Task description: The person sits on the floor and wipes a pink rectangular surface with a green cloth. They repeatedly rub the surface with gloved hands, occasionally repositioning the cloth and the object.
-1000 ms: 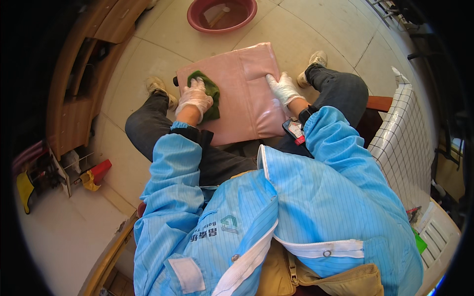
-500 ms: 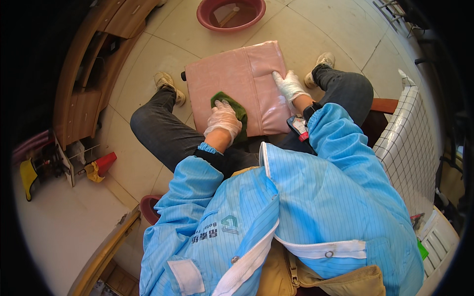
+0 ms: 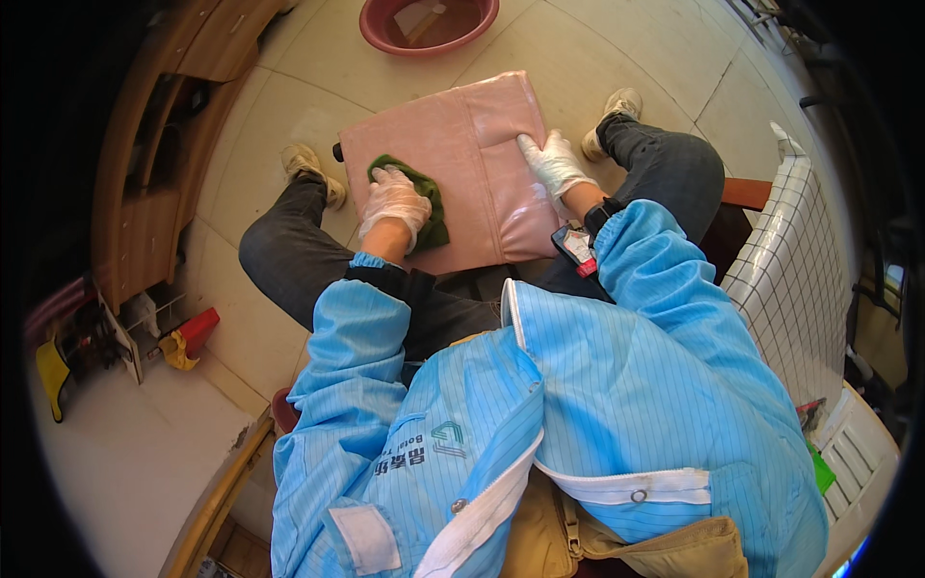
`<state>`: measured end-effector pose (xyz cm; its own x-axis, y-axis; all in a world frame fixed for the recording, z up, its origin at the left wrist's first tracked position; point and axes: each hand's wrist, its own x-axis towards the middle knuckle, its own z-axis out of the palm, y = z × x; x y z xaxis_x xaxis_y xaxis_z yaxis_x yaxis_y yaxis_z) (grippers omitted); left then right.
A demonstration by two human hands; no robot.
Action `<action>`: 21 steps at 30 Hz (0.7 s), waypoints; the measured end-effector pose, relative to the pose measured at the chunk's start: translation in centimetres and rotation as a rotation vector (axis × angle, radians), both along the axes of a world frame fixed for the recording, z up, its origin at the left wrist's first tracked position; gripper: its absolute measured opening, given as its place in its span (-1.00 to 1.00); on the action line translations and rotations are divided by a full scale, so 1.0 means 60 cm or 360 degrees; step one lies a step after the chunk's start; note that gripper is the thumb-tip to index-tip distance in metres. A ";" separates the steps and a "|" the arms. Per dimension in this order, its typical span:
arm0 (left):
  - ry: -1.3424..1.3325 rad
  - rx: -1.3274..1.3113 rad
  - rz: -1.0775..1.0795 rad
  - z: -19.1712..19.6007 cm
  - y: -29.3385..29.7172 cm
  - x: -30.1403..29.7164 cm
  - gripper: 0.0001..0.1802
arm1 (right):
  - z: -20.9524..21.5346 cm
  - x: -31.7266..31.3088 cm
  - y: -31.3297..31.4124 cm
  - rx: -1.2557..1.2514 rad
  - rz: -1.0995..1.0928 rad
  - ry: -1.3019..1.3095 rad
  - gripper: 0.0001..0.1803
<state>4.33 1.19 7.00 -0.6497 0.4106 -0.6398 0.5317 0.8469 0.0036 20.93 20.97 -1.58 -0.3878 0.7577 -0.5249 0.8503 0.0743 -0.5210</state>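
Note:
Between my knees stands a pink padded block (image 3: 438, 140) with a shiny, leather-like cover, creased toward its right side. A small black knob or foot sticks out at its far left corner. My left hand (image 3: 395, 207), in a clear thin glove, presses a dark green cloth (image 3: 434, 223) onto the left part of the top; the fingers lie over the cloth. My right hand (image 3: 557, 166), gloved in white, grips the block's right edge, thumb on top and the other fingers partly hidden over the side. A black strap with a small device sits by my right wrist.
A dark red basin (image 3: 429, 27) holding liquid stands on the tiled floor beyond the block. To the left is a wooden cabinet (image 3: 154, 183), with a red and yellow item (image 3: 193, 337) nearer. A white panel behind a wire grid (image 3: 795, 260) stands at the right.
My left hand has slid the green cloth left and slightly away from me across the pink top. My right hand keeps its grip on the edge. The whole view has shifted a little.

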 end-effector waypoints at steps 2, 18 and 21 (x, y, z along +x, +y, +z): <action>0.0046 0.0003 -0.0025 -0.004 0.003 -0.011 -0.11 | 0.000 0.000 -0.002 0.0010 -0.0011 0.0009 -0.05; 0.0148 0.0125 -0.0278 -0.020 0.084 -0.088 -0.16 | 0.018 -0.001 -0.006 0.0001 0.0061 -0.0071 0.01; 0.0156 0.0100 -0.0456 -0.015 0.115 -0.073 -0.12 | 0.019 -0.003 -0.007 -0.0006 0.0050 -0.0089 0.04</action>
<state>-0.03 8.08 6.10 -0.5590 0.6230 -0.5471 0.7494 0.6620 -0.0120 20.72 20.56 -0.44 -0.3814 0.7436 -0.5491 0.8753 0.0994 -0.4732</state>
